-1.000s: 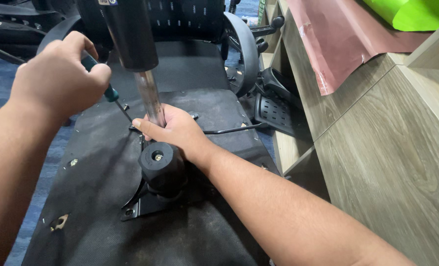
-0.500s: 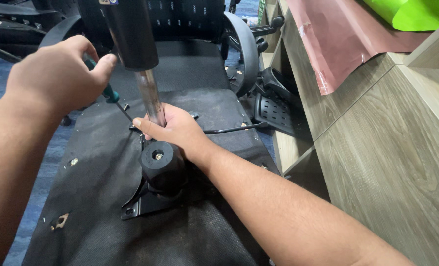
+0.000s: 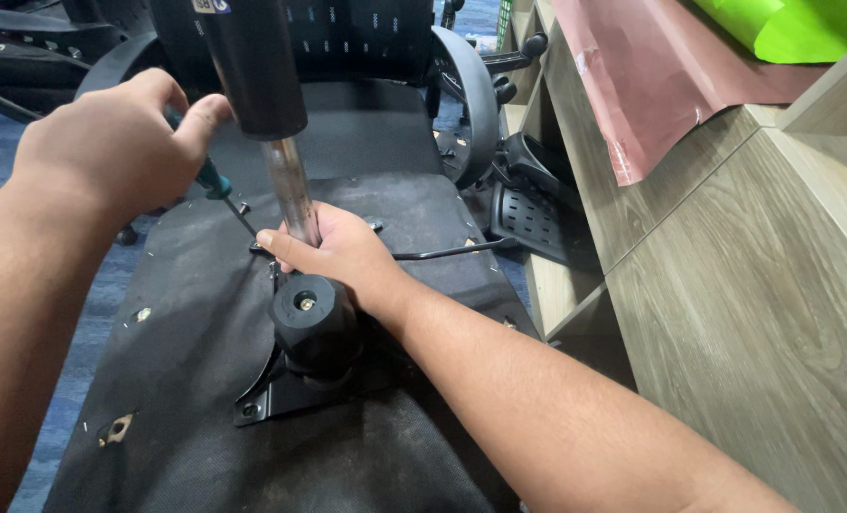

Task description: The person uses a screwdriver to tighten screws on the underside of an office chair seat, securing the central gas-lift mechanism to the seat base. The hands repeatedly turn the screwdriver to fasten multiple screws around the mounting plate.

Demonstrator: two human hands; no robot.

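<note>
Office chair upside down, underside of seat facing up, dusty black fabric w/ bits of debris. Left hand at approx 10 o'clock, fingers curled tight round a green-handled screwdriver; shaft slants down toward 4 o'clock, tip aimed at the metal plate just by the base of the gas-lift column. Angle looks forced: the column's black outer sleeve stands right over the spot, so the tool has to come in from the side. Right hand at centre, fingers wrapped around the chrome part of the column low down, thumb side toward the driver tip; prob. bracing the column & plate so they don't shift under the driver. Black round knob sits just below that hand, at 6 o'clock from it, on the black mounting plate, which lies flat on the seat underside. Thin lever rod sticks out toward 3 o'clock. Wood-grain cabinet along the right, pink sheet & green sheet on top. Hidden: driver tip & the screw it meets, behind the right fingers & column; can't tell screw type or if the tip is seated. Column top cut off at 12 o'clock. Left fingertips out of sight behind the fist. Chair back & other chair parts at 1 o'clock are a dark jumble, hard to sort.
</note>
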